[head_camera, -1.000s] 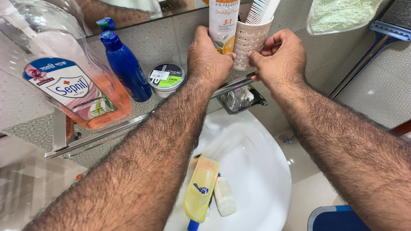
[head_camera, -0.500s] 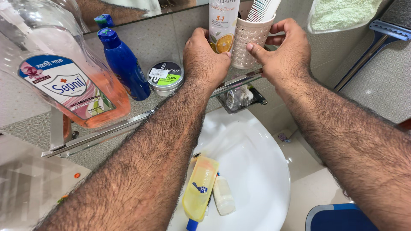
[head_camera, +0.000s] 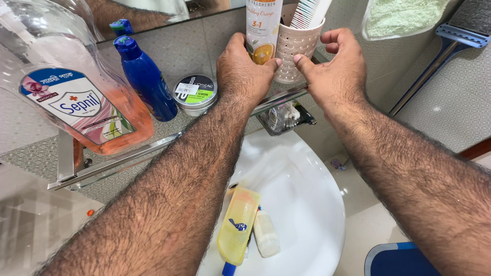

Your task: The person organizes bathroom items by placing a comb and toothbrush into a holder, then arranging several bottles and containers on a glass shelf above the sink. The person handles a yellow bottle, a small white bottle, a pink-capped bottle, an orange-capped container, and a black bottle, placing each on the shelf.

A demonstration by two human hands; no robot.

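both hands are up on the glass shelf, closed in from either side on the beige perforated cup. the left hand sits at the cup's nine o'clock, its thumb tip pressed to the cup's lower wall and its fingers curled round the white spray can that stands touching the cup on that side. the right hand is at three o'clock, thumb tip on the cup's lower front, fingers bent loosely behind it; whether they grip the back wall i can't tell. the cup stands upright on the shelf with a pale comb sticking out of its top.

by the look of it, this is the moment of steadying or parting the cup and the can; any lift would want a firmer wrap of the right fingers, since the comb makes it top-heavy.

further out at nine o'clock stand a round dark tin, a blue bottle and a big clear bottle of orange liquid. at six o'clock, in the white basin, lie a yellow case and a small white bottle.
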